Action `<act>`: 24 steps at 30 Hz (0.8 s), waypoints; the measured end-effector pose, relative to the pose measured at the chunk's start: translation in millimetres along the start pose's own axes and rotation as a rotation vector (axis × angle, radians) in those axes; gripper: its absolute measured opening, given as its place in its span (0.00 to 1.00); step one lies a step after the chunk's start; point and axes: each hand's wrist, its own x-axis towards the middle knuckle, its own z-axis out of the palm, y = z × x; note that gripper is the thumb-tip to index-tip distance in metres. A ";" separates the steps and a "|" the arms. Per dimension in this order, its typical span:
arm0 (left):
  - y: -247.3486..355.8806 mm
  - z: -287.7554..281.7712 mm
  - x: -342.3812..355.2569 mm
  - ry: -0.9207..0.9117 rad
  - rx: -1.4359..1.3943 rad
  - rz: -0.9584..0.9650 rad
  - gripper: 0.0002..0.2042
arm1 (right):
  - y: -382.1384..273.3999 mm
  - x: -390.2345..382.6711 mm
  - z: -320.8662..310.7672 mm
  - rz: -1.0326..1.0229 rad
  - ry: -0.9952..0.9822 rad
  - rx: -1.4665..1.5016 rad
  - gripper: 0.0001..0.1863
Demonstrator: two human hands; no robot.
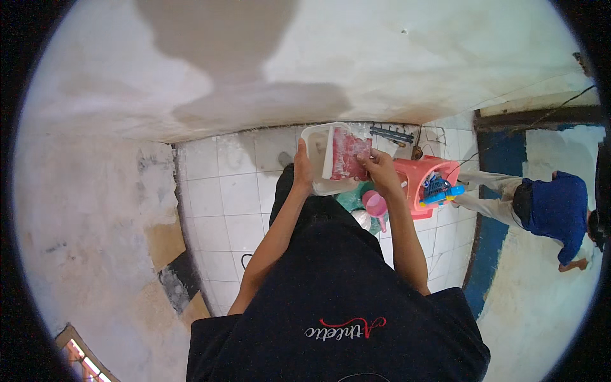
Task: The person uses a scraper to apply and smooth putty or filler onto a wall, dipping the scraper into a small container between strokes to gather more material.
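Note:
My left hand [304,169] is closed round the left side of a whitish translucent plastic tub [314,141], held up in front of my body. In my right hand [383,173] is a red putty spreader [347,155], gripped between thumb and fingers at its right edge. White filler smears its red face, and a pale strip runs along its left edge. The spreader lies over the right part of the tub's opening and hides much of the inside. Whether its edge touches the tub I cannot tell.
A pink-red plastic stool [412,172] stands at right, carrying a blue-and-yellow tool [442,195]. Below my right hand are a pink dipper [375,205] and a green bag [349,200]. A dark rack-like object [391,134] lies by the wall [382,76]. Another person [554,207] works at the right wall.

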 end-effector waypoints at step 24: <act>54.2 -126.2 9.1 0.350 -0.225 0.033 0.34 | -25.5 263.2 -47.2 -0.029 0.224 0.993 0.12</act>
